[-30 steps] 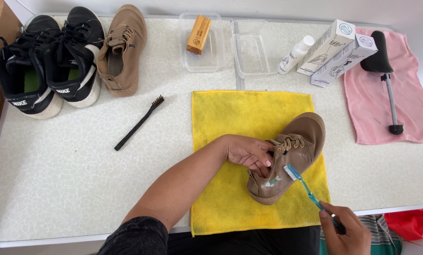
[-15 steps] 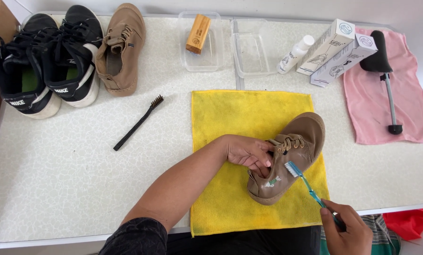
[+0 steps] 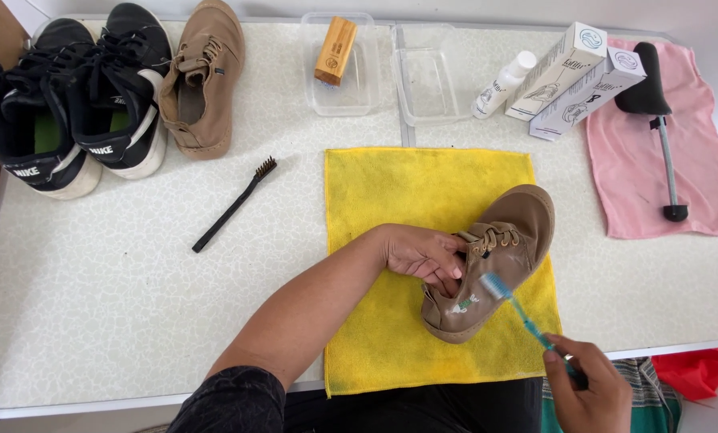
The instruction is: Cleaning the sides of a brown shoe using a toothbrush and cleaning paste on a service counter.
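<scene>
Head view: left hand (image 3: 419,255) grips the collar of a tan suede shoe (image 3: 495,256), fingers curled into the opening, holding it tilted on its side on a yellow microfiber cloth (image 3: 391,208). Right hand (image 3: 587,389) closed around the handle of a blue toothbrush (image 3: 519,314), bristle head touching the shoe's side near the laces. Cloth lies flat on the white surface (image 3: 118,305), near edge. Far left: pair of black sneakers (image 3: 70,96), second tan shoe (image 3: 202,76) just beside them. Black wire brush (image 3: 234,206) lies left of the cloth. Back: wooden block brush (image 3: 335,52) in a clear tray (image 3: 359,100), another clear tray (image 3: 427,80), white bottle (image 3: 503,84), two white boxes (image 3: 571,80). Right: black shoe tree (image 3: 655,112) on pink cloth (image 3: 639,184).
</scene>
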